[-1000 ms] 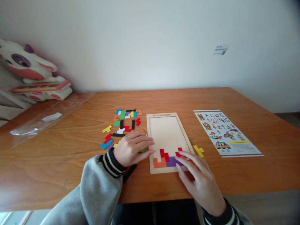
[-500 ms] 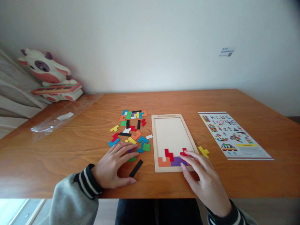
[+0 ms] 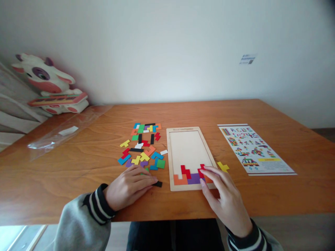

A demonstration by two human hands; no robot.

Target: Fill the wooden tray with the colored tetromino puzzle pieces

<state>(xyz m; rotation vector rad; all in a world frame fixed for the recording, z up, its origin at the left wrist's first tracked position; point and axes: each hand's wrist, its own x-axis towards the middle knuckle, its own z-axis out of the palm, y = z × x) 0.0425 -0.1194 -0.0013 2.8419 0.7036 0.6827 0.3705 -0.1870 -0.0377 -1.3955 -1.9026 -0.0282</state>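
My left hand (image 3: 131, 184) rests palm down near the table's front edge, its fingers drawn together over a black bar puzzle piece (image 3: 158, 184). One end of that bar sticks out past the fingertips; the rest is hidden. On the wooden puzzle board (image 3: 184, 144), my right hand (image 3: 222, 191) has its thumb and index finger on a red puzzle piece (image 3: 201, 173). Beside it in the board's near end lie a purple piece (image 3: 193, 179), another red piece (image 3: 185, 171) and an orange piece (image 3: 180, 180). More orange shows partly under the right fingers.
Several loose coloured pieces (image 3: 144, 157) spread left of the board. A yellow piece (image 3: 223, 166) lies at its right, before a printed sheet (image 3: 258, 150). Clear plastic packaging (image 3: 69, 130) and a cow-shaped toy keyboard (image 3: 59, 99) occupy the left side, against the wall.
My left hand's fingers and thumb have closed together, and the black bar has turned under them. The red piece under my right hand sits slightly lower against the purple one. The view has shifted slightly.
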